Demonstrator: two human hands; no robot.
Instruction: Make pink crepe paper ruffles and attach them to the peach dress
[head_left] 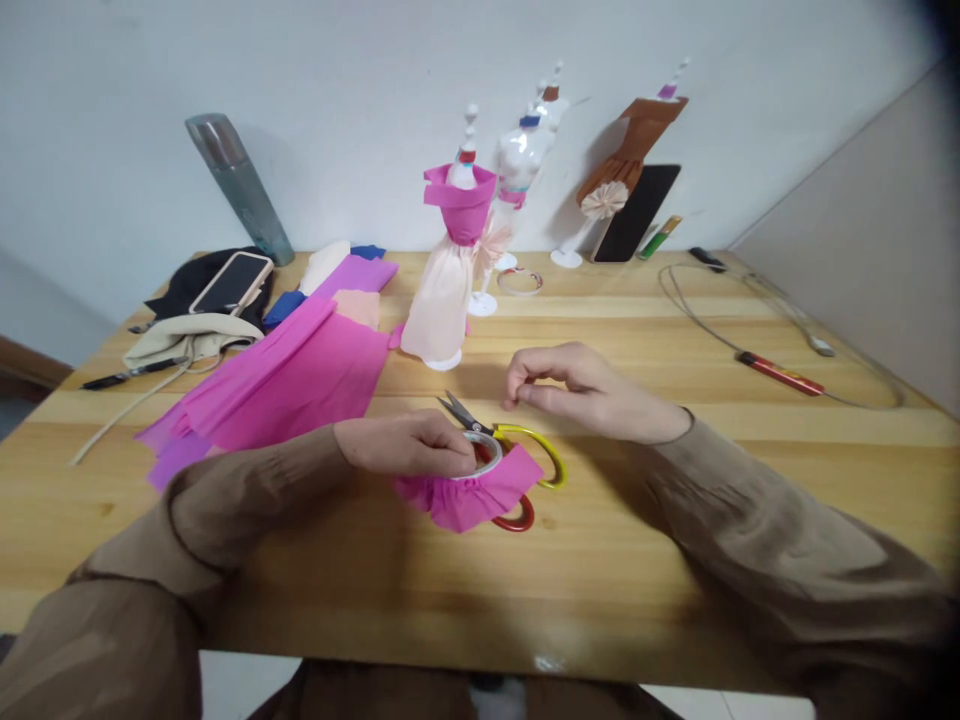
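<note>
My left hand [409, 443] is closed on a small roll of clear tape [484, 455] that rests on a gathered pink crepe paper piece [469, 495]. Under them lie scissors [465, 412] with a yellow handle loop [544, 450] and a red one [517, 518]. My right hand [577, 388] hovers just right of the tape, its fingertips pinched together; what they hold, if anything, is too small to see. Beyond the hands stands a small mannequin [450, 270] in a pink and peach paper dress.
Sheets of pink crepe paper [285, 375] lie at the left, with a phone [231, 282] on dark cloth and a grey bottle [240, 185] behind. Two more mannequins [525, 160], a brown paper dress [630, 150], a cable [750, 340] and a red pen [780, 373] sit at the back and right.
</note>
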